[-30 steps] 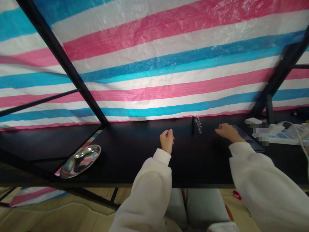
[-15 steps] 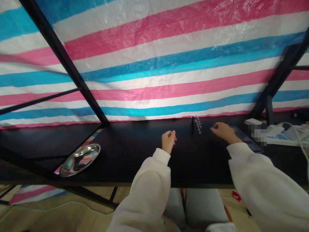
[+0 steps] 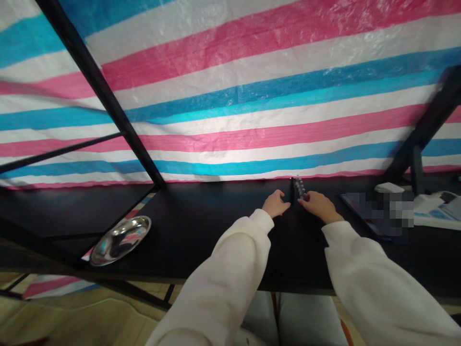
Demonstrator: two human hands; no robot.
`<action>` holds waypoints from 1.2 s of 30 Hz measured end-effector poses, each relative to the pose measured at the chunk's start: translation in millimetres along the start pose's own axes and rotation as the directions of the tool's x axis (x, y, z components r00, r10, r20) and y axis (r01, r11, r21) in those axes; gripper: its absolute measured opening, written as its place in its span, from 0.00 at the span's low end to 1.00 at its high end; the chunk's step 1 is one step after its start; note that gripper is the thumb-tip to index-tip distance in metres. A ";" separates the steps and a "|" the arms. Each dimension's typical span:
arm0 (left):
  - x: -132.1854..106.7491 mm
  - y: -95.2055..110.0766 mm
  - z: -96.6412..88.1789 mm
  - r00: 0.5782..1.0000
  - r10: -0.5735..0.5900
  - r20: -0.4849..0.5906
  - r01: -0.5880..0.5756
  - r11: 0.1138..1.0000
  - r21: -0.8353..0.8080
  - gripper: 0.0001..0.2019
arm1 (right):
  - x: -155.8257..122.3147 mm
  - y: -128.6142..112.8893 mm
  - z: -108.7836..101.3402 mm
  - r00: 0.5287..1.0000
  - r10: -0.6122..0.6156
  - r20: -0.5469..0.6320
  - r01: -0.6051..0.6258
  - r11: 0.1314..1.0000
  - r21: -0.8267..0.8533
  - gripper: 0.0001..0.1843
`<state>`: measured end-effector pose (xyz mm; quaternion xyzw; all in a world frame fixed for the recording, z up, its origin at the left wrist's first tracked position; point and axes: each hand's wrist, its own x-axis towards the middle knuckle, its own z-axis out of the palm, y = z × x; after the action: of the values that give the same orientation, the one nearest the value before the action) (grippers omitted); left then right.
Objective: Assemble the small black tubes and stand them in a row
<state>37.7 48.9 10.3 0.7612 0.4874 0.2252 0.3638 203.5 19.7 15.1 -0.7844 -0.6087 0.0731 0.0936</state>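
A small black rack with a row of tiny clear vials (image 3: 297, 186) stands at the back of the black table (image 3: 201, 230), close to the striped tarp. My left hand (image 3: 275, 203) is at the rack's left near end, fingers curled with the thumb against the black strip. My right hand (image 3: 317, 204) is at its right near end, its fingers drawn together and touching the nearest vials. Both arms wear white sleeves.
A shiny steel dish (image 3: 120, 239) sits at the table's front left corner. A dark flat tablet (image 3: 360, 216) lies right of my right hand, with white papers and a small box (image 3: 432, 211) beyond. Black frame bars (image 3: 104, 101) slant on the left and right.
Both hands moved inward and forward from resting apart on the table and now meet at the vial rack. The view shifted slightly left.
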 end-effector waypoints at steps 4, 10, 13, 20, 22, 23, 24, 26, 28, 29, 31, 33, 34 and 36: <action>14.0 -6.2 9.7 0.997 -0.031 0.068 0.025 0.996 0.091 0.21 | 0.0 -1.3 3.6 1.000 0.002 0.001 -0.002 1.000 0.007 0.20; 19.4 -1.9 18.5 0.998 -0.047 -0.031 0.051 0.989 0.141 0.17 | -1.9 -1.9 5.4 0.999 0.021 -0.043 -0.020 1.000 0.023 0.19; 19.5 4.2 20.1 0.993 -0.074 -0.094 0.089 0.982 0.164 0.15 | -2.9 -2.5 5.3 0.998 0.018 -0.052 -0.016 0.999 0.039 0.18; 19.5 14.6 22.7 0.986 -0.117 -0.118 0.144 0.958 0.250 0.14 | -1.2 -0.5 6.6 0.998 0.026 -0.054 -0.024 0.999 0.046 0.18; 18.7 16.7 24.1 0.985 -0.121 -0.122 0.149 0.955 0.255 0.13 | 0.0 0.6 7.8 0.998 0.028 -0.052 -0.026 0.998 0.049 0.17; 18.4 17.5 24.9 0.984 -0.124 -0.127 0.153 0.955 0.256 0.13 | 0.5 1.1 8.3 0.998 0.026 -0.049 -0.024 0.999 0.048 0.17; 18.0 18.2 25.7 0.983 -0.127 -0.134 0.158 0.954 0.256 0.13 | 0.8 1.5 8.8 0.999 0.023 -0.048 -0.021 0.999 0.046 0.17; 17.7 19.1 27.4 0.982 -0.128 -0.142 0.162 0.952 0.258 0.11 | 0.9 2.1 9.1 0.999 0.017 -0.051 -0.015 0.999 0.041 0.16; 17.6 19.3 28.7 0.982 -0.119 -0.146 0.155 0.951 0.269 0.09 | 0.3 2.8 8.8 0.998 0.011 -0.055 -0.009 0.999 0.043 0.15; 17.5 19.1 29.0 0.983 -0.115 -0.146 0.152 0.950 0.274 0.08 | -0.2 3.4 8.4 0.999 0.006 -0.054 -0.004 0.999 0.046 0.15; 16.5 18.2 28.6 0.983 -0.104 -0.150 0.143 0.950 0.279 0.08 | -1.3 4.9 7.4 0.999 -0.002 -0.047 0.004 0.999 0.045 0.15; 14.1 16.3 26.7 0.983 -0.087 -0.160 0.129 0.954 0.272 0.08 | -2.7 6.7 6.3 0.999 -0.013 -0.035 0.014 0.999 0.036 0.14; 12.1 15.0 25.3 0.983 -0.077 -0.168 0.120 0.958 0.262 0.08 | -3.6 7.3 5.5 0.999 -0.018 -0.029 0.019 0.999 0.031 0.14; 6.6 12.0 21.4 0.979 -0.065 -0.192 0.108 0.969 0.222 0.08 | -6.3 7.2 3.5 0.999 -0.037 -0.017 0.038 0.999 0.027 0.13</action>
<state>62.4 44.6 5.9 0.7522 0.5746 0.2200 0.2357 207.9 12.0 10.0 -0.7721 -0.6215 0.0730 0.1107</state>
